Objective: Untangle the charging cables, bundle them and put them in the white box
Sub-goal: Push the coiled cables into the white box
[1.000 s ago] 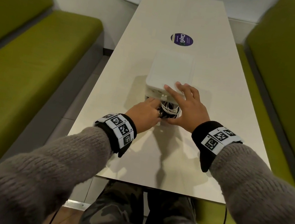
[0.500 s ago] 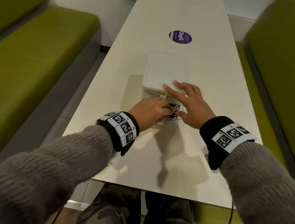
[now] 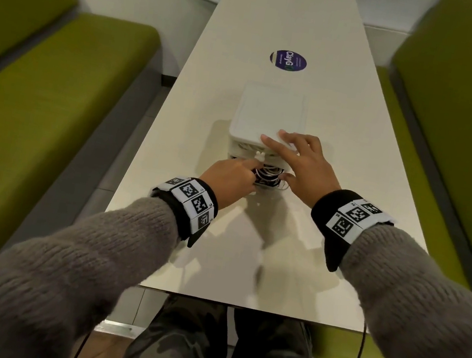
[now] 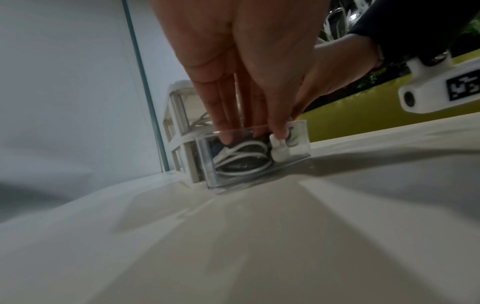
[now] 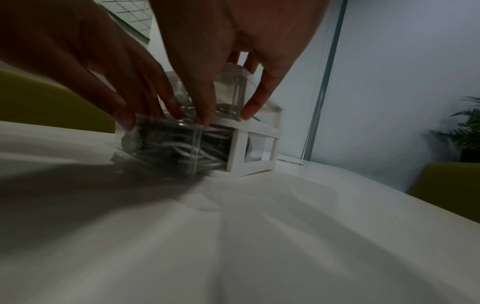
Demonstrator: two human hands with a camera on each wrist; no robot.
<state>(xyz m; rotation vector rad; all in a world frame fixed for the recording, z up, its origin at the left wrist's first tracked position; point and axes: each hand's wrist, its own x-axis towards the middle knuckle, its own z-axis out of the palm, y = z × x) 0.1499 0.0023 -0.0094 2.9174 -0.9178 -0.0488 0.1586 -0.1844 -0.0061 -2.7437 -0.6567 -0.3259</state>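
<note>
White box [image 3: 270, 116] sits mid-tabletop [image 3: 357, 155], its clear bottom drawer [image 4: 298, 133] pulled out toward me. Cables [image 4: 241, 158] lie coiled inside the drawer, white loops over dark ones, one white plug [image 4: 279, 151] standing at the front wall. My left hand [image 3: 230, 175] reaches into the drawer from above, fingers straight and together, tips pressing down on the cables; I see no grip. My right hand [image 3: 302, 165] is spread flat: fingers [image 3: 284, 143] rest on the box lid's near edge, thumb down by the drawer's right side, nothing held. In the right wrist view both hands crowd over the drawer, picture dim and blurred. A purple sticker [image 3: 288, 60] lies on the tabletop beyond the box. Green benches [image 3: 66, 81] flank both sides.
</note>
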